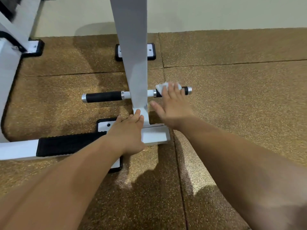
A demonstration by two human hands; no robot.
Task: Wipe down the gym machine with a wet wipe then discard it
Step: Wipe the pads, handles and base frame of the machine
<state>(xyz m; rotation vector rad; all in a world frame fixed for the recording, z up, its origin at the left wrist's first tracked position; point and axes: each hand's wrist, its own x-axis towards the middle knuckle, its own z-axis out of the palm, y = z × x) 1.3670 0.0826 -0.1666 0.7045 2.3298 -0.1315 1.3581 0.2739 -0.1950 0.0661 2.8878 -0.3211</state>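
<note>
The gym machine has a white upright post with a cross handle low down. A crumpled white wet wipe lies on the handle's right black grip. My right hand presses on the wipe with fingers laid flat over the grip and the thumb spread wide. The left black grip is bare. My left hand rests on the white base beam, its fingertips touching the foot of the post.
A black ribbed tread covers the base beam to the left. Black-edged foot plates sit on the brown speckled rubber floor. Another white frame stands at the far left, and a pale wall runs behind.
</note>
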